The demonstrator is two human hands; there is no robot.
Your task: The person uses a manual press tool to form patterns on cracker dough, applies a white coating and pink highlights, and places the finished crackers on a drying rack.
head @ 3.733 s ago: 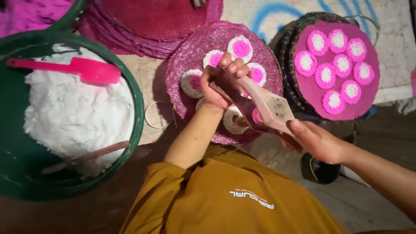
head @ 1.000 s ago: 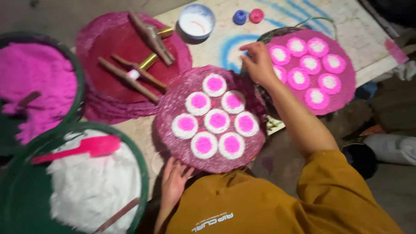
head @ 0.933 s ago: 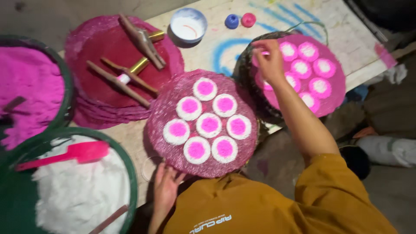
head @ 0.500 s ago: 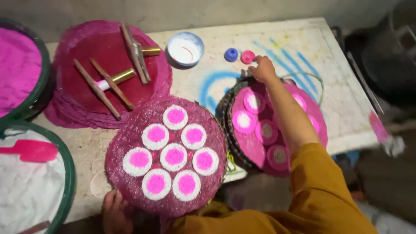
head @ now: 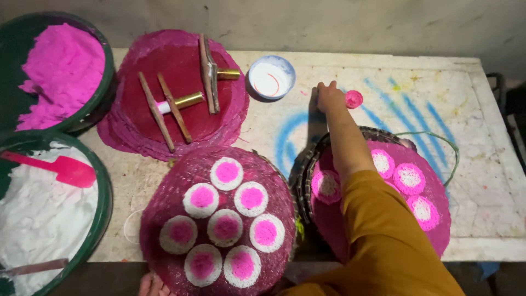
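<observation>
Paint-streaked and pale, the bench [head: 482, 109] carries round mats and basins. At about one o'clock in the view, the right hand [head: 329, 96] reaches across it with fingers curled down just beside a small pink cap [head: 354, 98]; whether it grips anything I cannot tell. That cap looks light and rigid, best pinched by its rim. Outward at eleven o'clock from the hand sits a white bowl [head: 271, 77]. Below the sleeve lies a pink mat [head: 433, 181] with crumbly-looking cakes. At six o'clock the left hand [head: 153, 285] touches the near edge of a maroon mat [head: 164, 208] bearing seven fragile white-and-pink cakes [head: 226, 226]; its fingers are mostly hidden. Wooden tools [head: 175, 107] rest at ten o'clock, powder basins [head: 107, 66] far left.
</observation>
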